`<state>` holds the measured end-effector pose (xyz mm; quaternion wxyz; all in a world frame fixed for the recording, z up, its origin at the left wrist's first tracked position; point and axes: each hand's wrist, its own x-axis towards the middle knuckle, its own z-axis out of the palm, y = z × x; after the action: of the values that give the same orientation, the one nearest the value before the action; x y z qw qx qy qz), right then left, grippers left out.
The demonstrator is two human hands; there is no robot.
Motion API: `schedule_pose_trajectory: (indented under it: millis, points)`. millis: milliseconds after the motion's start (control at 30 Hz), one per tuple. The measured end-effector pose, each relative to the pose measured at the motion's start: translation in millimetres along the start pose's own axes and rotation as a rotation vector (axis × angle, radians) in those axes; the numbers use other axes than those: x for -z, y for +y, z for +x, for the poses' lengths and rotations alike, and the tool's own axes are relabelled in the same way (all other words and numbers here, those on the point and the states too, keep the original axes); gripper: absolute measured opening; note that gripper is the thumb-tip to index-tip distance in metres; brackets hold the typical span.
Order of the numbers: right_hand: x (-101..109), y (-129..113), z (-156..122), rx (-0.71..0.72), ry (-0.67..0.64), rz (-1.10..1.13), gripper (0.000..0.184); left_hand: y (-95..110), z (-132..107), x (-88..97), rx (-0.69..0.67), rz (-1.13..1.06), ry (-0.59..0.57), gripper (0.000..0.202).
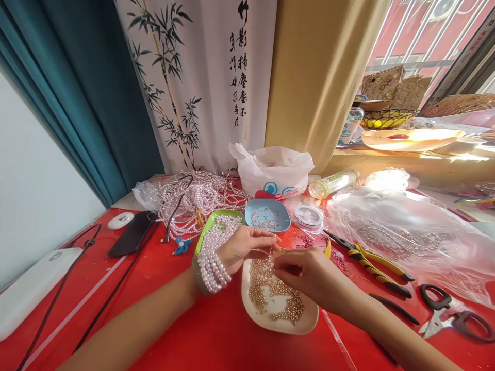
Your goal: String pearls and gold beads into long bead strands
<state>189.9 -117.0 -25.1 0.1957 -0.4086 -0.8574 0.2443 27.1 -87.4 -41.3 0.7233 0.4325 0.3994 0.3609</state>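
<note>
Nearest me is the white dish [305, 320] of small gold beads [276, 298], sitting on the red table [216, 335]. My right hand [305, 273] hovers over its upper edge with fingers curled in and the fingertips pinched close together; whatever they grip is too small for me to make out. My left hand [243, 246] is just across from it, fingers stretched towards the right and nearly closed, with a thin wire or pin [270, 251] hanging at their tips above the beads. I cannot tell which hand actually has hold of it. Several rounds of pearl strands [212, 268] wrap my left wrist.

To my right lie yellow-handled pliers [371, 265] and black-handled scissors [452, 317], partly beside a crumpled clear plastic sheet [406, 232]. To my left I see a black phone [132, 234], a black cable [62, 288] and a white box [31, 288].

Further back sit a green dish [211, 222] holding pearls, a blue dish [267, 215] and a spool of clear thread [308, 216]. Behind them is a heap of pearl strings [197, 193], a white plastic bag [273, 172] with a blue and red logo I cannot read, and a small clear bottle [332, 184] lying on its side.

Farthest off hangs a white curtain [201, 77] printed with bamboo and a column of black Chinese brush characters, too cursive for me to read with certainty.
</note>
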Motion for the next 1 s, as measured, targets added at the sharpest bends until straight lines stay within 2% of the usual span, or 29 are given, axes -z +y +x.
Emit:
schedule_pose_trajectory:
  millis: [200, 367, 500, 667, 1000]
  points:
    - [-2, -5, -1, -0.002, -0.017, 0.027, 0.018, 6, -9, -8.2, -0.045, -0.092, -0.015, 0.021]
    - [6, 0, 0, -0.056, -0.031, 0.155, 0.014, 6, -9, -9.8, -0.079, -0.091, 0.013, 0.019]
    - [14, 7, 3, -0.141, 0.042, 0.347, 0.01, 7, -8, -9.9, -0.117, -0.06, 0.037, 0.019]
    - [15, 11, 4, -0.12, 0.163, 0.57, 0.016, 9, -9, -10.6, -0.131, -0.007, 0.031, 0.02]
    - [9, 9, 3, -0.125, 0.152, 0.699, 0.012, 14, -14, -14.0, -0.137, 0.087, 0.005, 0.021]
